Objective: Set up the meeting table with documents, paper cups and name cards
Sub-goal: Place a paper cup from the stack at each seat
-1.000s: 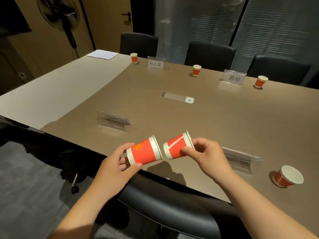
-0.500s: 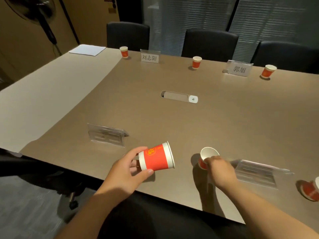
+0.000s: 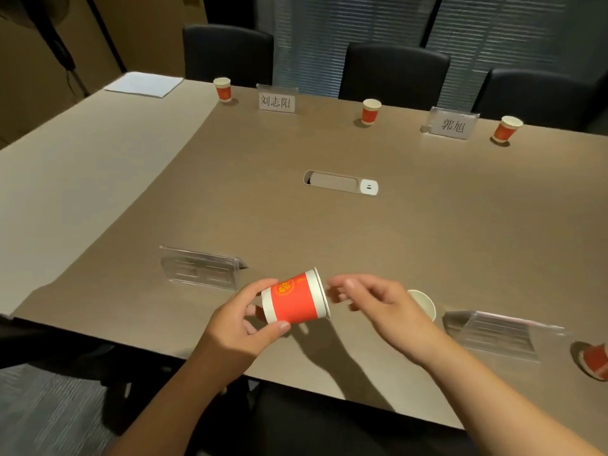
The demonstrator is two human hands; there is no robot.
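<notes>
The left hand (image 3: 241,324) grips a red paper cup (image 3: 296,301) by its base, held on its side above the table (image 3: 230,209), white rim pointing right at the right hand (image 3: 378,307), whose loose fingers hold nothing. Behind that hand stands another cup (image 3: 424,304), probably upright.
</notes>
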